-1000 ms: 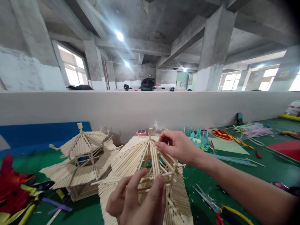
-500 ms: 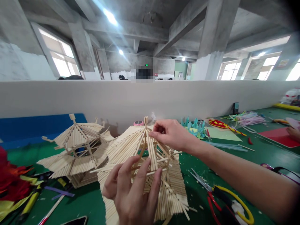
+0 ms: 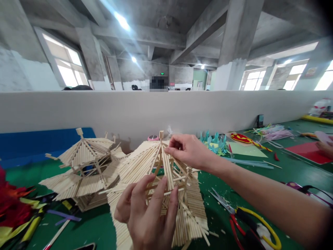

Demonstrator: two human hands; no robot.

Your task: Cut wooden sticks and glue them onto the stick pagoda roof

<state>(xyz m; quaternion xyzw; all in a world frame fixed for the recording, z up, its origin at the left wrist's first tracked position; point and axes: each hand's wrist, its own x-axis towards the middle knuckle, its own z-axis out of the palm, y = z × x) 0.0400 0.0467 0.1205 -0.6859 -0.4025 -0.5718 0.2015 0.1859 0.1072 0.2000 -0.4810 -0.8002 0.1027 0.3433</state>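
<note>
A green tabletop (image 3: pixel 293 173) runs back to a pale partition (image 3: pixel 130 111), beneath a bare concrete ceiling (image 3: pixel 145 17). At six o'clock stands the stick model (image 3: pixel 140 161); the right hand (image 3: pixel 188 149) has its fingers pinched on a stick (image 3: pixel 168 170) near the top. The left hand (image 3: pixel 149 211) covers its lower front, grip unclear. At three, another person's hand (image 3: pixel 327 149) is cut off.

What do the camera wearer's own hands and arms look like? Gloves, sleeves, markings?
Left hand and right hand: both ungloved, no rings or markings visible. Right forearm: bare, no sleeve, watch or cable seen up to the dark picture edge. Left forearm: out of frame.
</note>
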